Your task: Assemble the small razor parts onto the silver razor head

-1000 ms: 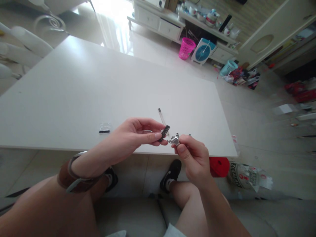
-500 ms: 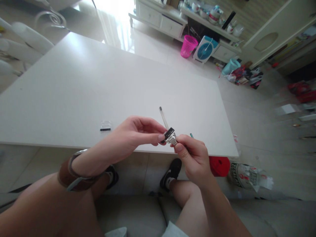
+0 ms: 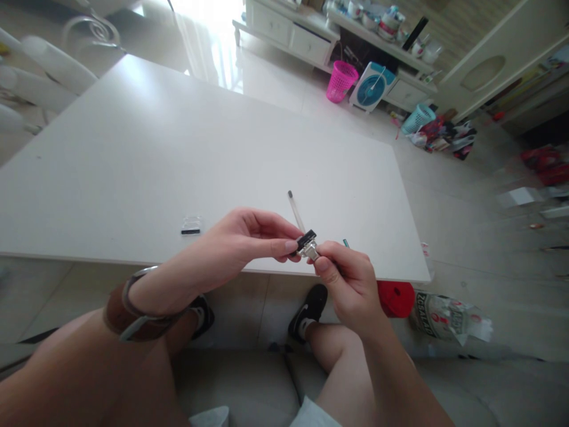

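Note:
Above the table's front edge my two hands meet on one small object. My left hand [image 3: 262,240] pinches a small black bar [image 3: 306,239] between thumb and fingers. A silver metal piece [image 3: 310,251] sits against that bar, and my right hand [image 3: 349,281] grips its near end with thumb and forefinger. The rest of what lies inside the right fist is hidden. Just beyond the fingers, a thin clear stick with a dark tip [image 3: 296,209] lies on the white table [image 3: 213,160]. A small clear case with a black strip [image 3: 191,226] is left of my left wrist.
A thin teal-tipped item [image 3: 345,243] shows behind my right hand. Below the table's right end are a red roll [image 3: 395,299] and a printed plastic bag [image 3: 448,317]. Farther off stand a pink basket [image 3: 342,81], a blue-white fan [image 3: 371,88] and white chairs [image 3: 53,65].
Almost nothing differs. Both hands keep their grips on the black bar and silver piece; the view has shifted very slightly.

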The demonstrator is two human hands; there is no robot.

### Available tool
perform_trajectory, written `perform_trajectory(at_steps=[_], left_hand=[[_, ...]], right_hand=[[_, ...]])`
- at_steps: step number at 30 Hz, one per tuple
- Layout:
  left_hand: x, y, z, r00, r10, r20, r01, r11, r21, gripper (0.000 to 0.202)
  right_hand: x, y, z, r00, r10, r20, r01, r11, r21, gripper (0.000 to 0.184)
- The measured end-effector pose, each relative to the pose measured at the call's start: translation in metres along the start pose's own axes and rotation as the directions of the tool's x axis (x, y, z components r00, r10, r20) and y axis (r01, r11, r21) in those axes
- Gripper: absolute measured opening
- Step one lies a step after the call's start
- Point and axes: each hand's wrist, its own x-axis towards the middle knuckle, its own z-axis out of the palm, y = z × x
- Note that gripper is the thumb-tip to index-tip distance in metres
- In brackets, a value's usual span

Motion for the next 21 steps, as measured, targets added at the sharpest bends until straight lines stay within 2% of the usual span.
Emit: perform_trajectory(at_steps=[11,21], left_hand=[[0.002,0.0016,-0.0002,0.998,-0.013,-0.063,0.02,0.994,0.11,0.011],[0.0023,-0.0003,0.0001,0.994,-0.032,-0.107,0.044,0.993,0.112,0.012]], right_hand=[[0.0016,-0.0022,-0.0014,0.992,0.122,0.04,-0.123,0.992,0.028,0.032],[0.0019,-0.001,0.0013,0.984,0.172,0.048,-0.174,0.984,0.04,0.034]])
